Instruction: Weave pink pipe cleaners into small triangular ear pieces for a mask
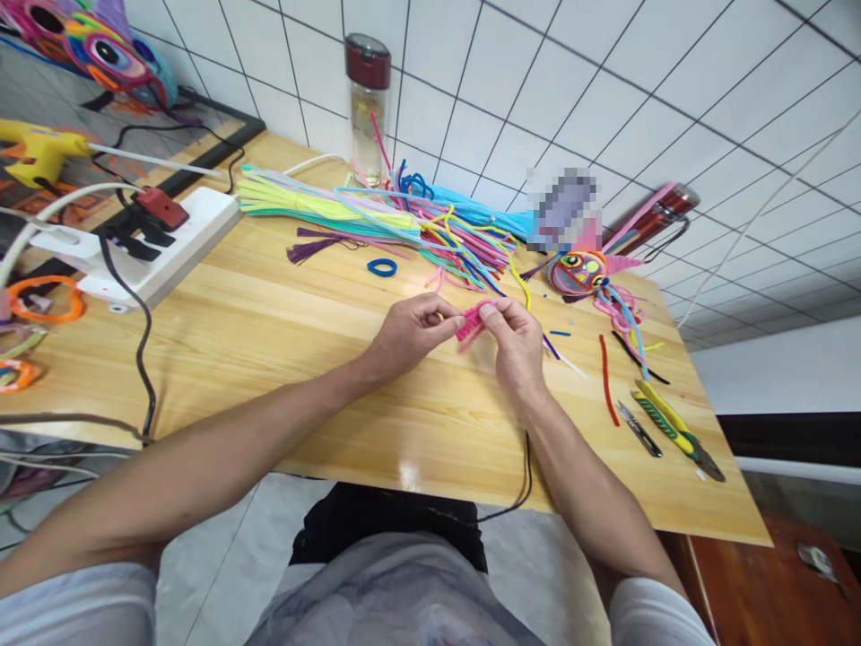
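Both my hands meet over the middle of the wooden table (282,359). My left hand (407,334) pinches one end of a pink pipe cleaner piece (471,321) that is folded into a short zigzag. My right hand (515,345) pinches its other end from the right. Behind my hands lies a big heap of pipe cleaners (396,224) in many colours. A small colourful pipe cleaner mask (578,272) with pink and blue strands lies to the right of the heap.
A white power strip (144,247) with plugs and a yellow glue gun (40,152) sit at the left. A glass bottle (368,103) stands at the back. Pliers (673,429), small snips (639,429), a red strand (607,381) and a blue ring (382,266) lie on the table.
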Demonstrator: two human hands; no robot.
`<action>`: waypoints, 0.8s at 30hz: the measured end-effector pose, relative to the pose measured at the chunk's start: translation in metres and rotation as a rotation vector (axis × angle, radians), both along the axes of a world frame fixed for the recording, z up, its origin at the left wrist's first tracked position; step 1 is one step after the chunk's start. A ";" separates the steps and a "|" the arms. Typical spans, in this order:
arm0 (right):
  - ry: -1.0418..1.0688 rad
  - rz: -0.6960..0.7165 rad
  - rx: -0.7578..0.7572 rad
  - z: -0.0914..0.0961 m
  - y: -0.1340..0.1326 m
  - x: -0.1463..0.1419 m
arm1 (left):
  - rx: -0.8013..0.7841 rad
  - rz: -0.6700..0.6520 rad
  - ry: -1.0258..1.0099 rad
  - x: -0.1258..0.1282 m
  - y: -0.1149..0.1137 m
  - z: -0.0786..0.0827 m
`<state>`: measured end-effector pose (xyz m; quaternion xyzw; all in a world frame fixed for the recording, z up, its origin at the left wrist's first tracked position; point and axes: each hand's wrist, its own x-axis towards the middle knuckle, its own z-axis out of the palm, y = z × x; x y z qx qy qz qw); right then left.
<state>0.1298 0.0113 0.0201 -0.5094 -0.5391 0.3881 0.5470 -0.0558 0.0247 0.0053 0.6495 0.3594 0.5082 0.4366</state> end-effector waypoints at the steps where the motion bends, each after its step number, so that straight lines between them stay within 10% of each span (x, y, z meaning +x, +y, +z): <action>1: -0.005 -0.002 0.004 0.000 0.000 0.000 | -0.004 -0.002 0.001 0.000 0.000 0.000; 24: -0.133 0.037 0.025 -0.001 0.000 0.005 | -0.221 -0.209 -0.233 0.000 0.009 -0.005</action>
